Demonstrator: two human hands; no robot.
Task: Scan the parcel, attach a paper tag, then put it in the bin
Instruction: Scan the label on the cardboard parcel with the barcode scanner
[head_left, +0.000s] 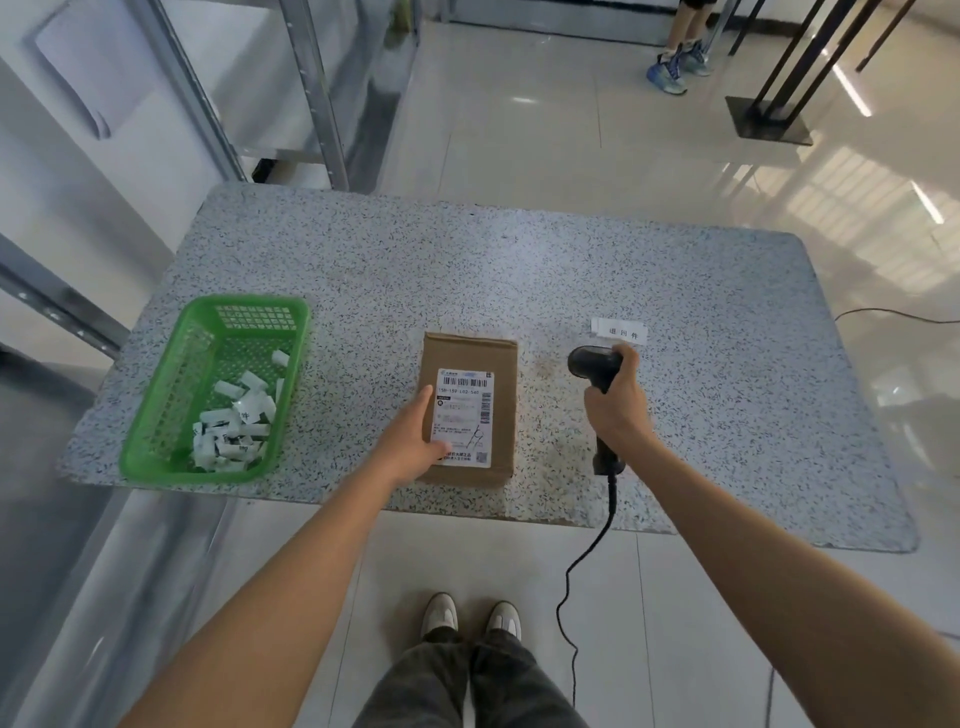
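Parcel (470, 410) is lying flat near the front edge of the speckled surface (675, 291), a brown cardboard thing with the white shipping label (464, 417) facing up, so the barcodes are right there to read. The left hand (415, 441) rests on its left side, fingers (423, 402) laid flat along the edge and thumb over the label's bottom corner, more pinning it down than gripping it. Off to the right, clear of the box, the right hand (615, 397) has its fingers clenched round the handle of a black corded scanner (597, 400), nose pointing away and a bit left, not really at the label as far as I can judge. So I'd say we're at the scan step. To do it well, I reckon tip the scanner head over toward the top barcode, hold it off the label a little so the beam covers the whole code, and slide that thumb off the printed area. Keeping the box pressed flat helps too. Just behind the scanner there's a single paper tag (621, 331) on the surface, presumably next up. Well to the left sits the green basket (156, 415) with a heap of small paper slips (236, 423) in it.
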